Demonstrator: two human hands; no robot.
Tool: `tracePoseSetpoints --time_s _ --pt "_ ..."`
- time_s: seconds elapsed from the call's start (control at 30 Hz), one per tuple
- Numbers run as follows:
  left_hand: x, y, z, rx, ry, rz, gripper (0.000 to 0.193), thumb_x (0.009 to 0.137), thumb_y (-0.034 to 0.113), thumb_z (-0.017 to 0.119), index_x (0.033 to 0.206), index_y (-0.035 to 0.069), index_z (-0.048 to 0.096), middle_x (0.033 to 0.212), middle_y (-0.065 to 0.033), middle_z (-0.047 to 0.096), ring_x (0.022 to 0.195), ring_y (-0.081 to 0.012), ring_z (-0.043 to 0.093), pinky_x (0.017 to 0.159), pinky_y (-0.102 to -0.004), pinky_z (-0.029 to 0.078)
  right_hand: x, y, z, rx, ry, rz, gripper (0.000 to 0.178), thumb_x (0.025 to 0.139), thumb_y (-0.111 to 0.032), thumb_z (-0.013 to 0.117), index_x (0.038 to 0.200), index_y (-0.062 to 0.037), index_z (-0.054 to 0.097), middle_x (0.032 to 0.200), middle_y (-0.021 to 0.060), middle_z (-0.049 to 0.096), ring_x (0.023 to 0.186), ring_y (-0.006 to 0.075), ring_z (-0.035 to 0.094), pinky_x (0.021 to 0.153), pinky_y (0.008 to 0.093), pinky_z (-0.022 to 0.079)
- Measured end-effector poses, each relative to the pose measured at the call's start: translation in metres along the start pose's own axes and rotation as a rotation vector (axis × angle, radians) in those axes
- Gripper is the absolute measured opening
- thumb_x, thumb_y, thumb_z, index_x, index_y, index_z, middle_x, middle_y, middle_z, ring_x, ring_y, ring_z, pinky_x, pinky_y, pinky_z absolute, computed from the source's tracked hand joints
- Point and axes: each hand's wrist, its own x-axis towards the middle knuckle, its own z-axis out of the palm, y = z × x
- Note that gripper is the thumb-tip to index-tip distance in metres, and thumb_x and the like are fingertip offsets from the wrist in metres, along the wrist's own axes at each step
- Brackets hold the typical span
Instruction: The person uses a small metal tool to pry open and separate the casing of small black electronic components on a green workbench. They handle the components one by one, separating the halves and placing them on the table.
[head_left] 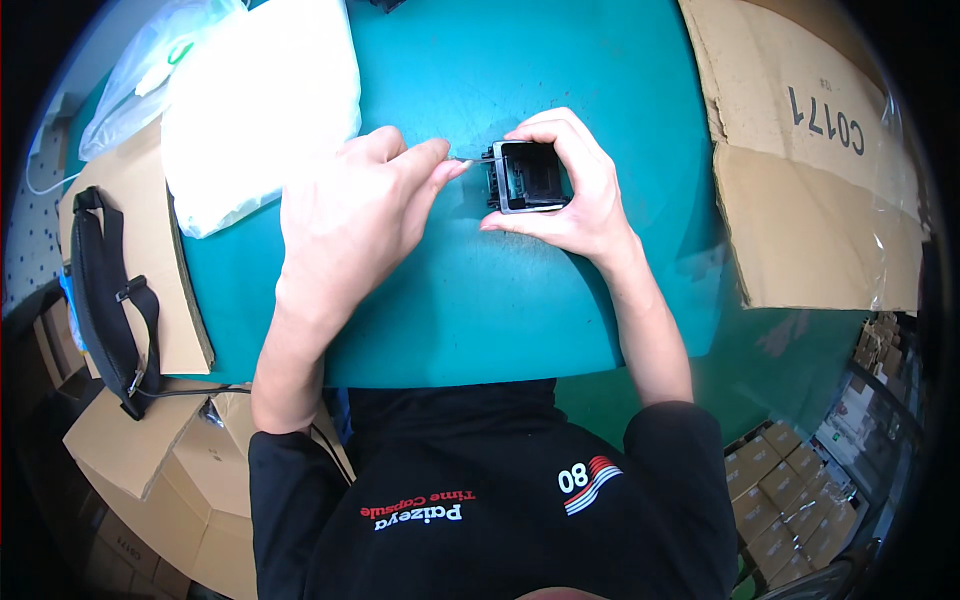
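Note:
My right hand [590, 195] is wrapped round a small black box-shaped plastic housing [548, 207], thumb on the near side and fingers on the far side. Its open face, edged by a lighter rim, shows a dark hollow inside. Small parts stick out along the housing's left side. There my left hand [362, 205] pinches a thin metal piece [470, 161] between thumb and forefinger, its tip reaching the housing's upper left edge. What kind of piece it is, I cannot tell; the fingers cover most of it.
Both hands are above a green table mat [470, 330]. A white plastic bag [262, 110] lies at the far left, near a black belt bag [105, 290] on cardboard. A flattened carton [800, 200] lies at right. Below left stands an open carton [190, 480]; small boxes [790, 490] are stacked below right.

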Motion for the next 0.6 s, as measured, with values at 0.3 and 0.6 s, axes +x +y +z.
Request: tracePoseSetpoints --time_s 0.3,0.6 --pt "0.005 0.003 -0.003 0.010 -0.037 -0.018 0.024 0.097 0.035 0.070 0.088 0.014 0.075 0.069 -0.0074 0.058 0.061 -0.0288 0.065 0.052 -0.0404 0.049 0.000 0.001 0.000 -0.004 -0.003 -0.012 0.068 0.060 -0.029 0.102 0.111 -0.0028 0.065 0.104 0.0127 0.068 0.095 0.0290 0.067 0.083 0.0377 0.057" --pt "0.002 -0.001 -0.004 0.081 -0.042 -0.052 0.019 0.097 0.031 0.073 0.095 0.013 0.078 0.072 -0.0078 0.061 0.060 -0.0287 0.064 0.053 -0.0399 0.048 0.000 0.002 0.000 0.007 -0.002 -0.012 0.069 0.060 -0.029 0.102 0.112 -0.0030 0.066 0.105 0.0125 0.068 0.096 0.0295 0.067 0.084 0.0377 0.057"
